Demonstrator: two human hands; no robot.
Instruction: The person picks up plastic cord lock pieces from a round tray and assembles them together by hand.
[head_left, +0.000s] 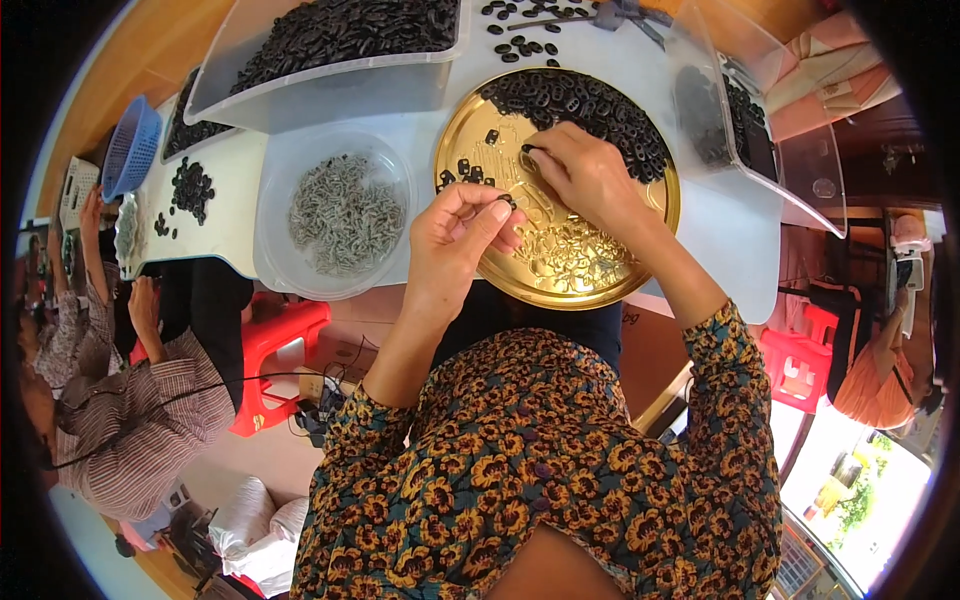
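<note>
Over a round gold tray [447,140] my two hands work close together. My left hand [462,232] pinches a small black oval part [508,201] between thumb and fingertips. Up and to the right of it, my right hand [583,172] is closed on another small black part [528,149], only partly visible at its fingertips. A heap of black oval parts with holes [600,110] covers the tray's far right side. Several smaller black pieces [468,172] lie at its left edge, beside my left hand.
Left of the tray stands a clear round tub [385,270] of small metal screw-like pieces [345,215]. Behind it is a large clear bin [330,95] of black parts. A tilted clear box [790,190] stands at the right. A co-worker in a striped shirt [150,430] sits at the left.
</note>
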